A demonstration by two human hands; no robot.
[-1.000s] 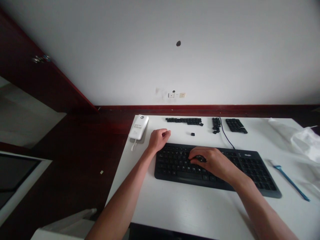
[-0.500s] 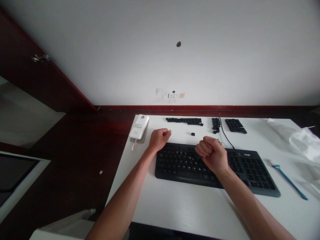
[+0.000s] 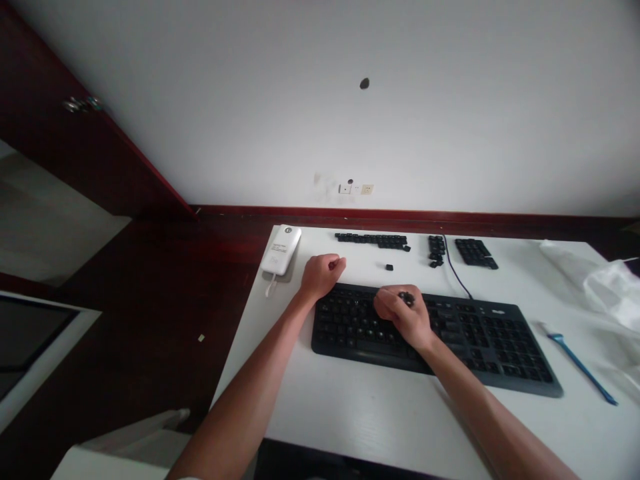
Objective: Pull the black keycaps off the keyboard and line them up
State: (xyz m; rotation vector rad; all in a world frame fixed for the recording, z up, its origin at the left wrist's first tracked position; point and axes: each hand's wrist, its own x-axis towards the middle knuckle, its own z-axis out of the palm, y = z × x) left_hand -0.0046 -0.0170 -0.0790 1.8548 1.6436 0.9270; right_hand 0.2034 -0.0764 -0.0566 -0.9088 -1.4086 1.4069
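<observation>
Keyboard (image 3: 480,340) lies mid-frame with bare table (image 3: 360,413) below it; left hand (image 3: 320,275) fisted at its upper-left corner, right hand (image 3: 403,313) curled over the keys, pinching a small dark piece (image 3: 406,296).

Keyboard (image 3: 480,340) under my hands black, keys black with faint pale lettering. Loose keycaps (image 3: 373,239) in rows black too. Table (image 3: 370,413) white. Power bank (image 3: 281,249) white, grey print. Brush (image 3: 580,365) blue. Plastic bag (image 3: 600,280) milky white. Wall white, skirting dark red.
</observation>
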